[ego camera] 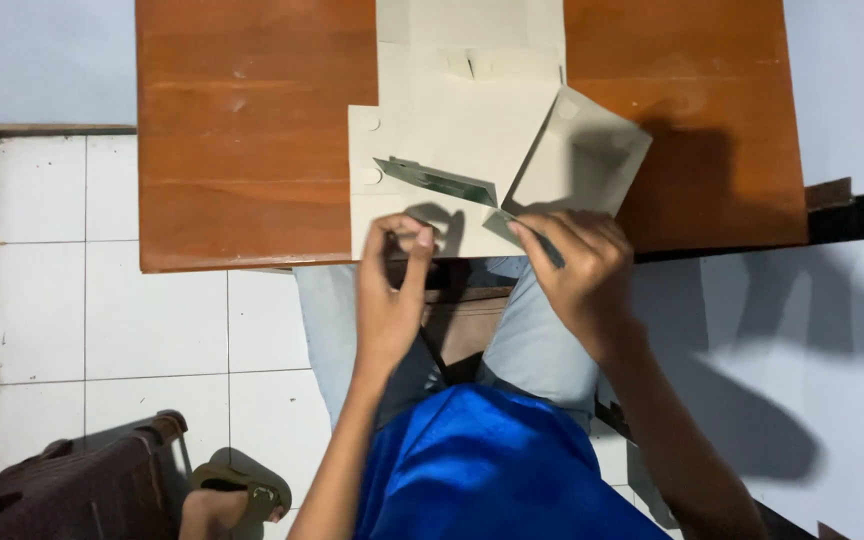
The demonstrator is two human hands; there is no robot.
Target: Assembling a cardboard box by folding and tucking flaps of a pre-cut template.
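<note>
- Pinching the near edge of a flattened cream cardboard box (452, 130), the left hand (389, 300) sits mid-frame, fingers clamped together.
- Right hand (580, 270) fingers grip its raised flap (582, 155).
- Box lies on the wooden desk (242, 140), upper centre.

Both forearms bare, reaching forward from the lower frame and converging slightly. Left hand (389, 300): back of hand up, thumb and index finger curved toward each other, tips nearly meeting in a pinch grip, a small gap visible between them. Right hand (580, 268): knuckles up, fingers curled together and angled leftward, wrist bent inward.
</note>
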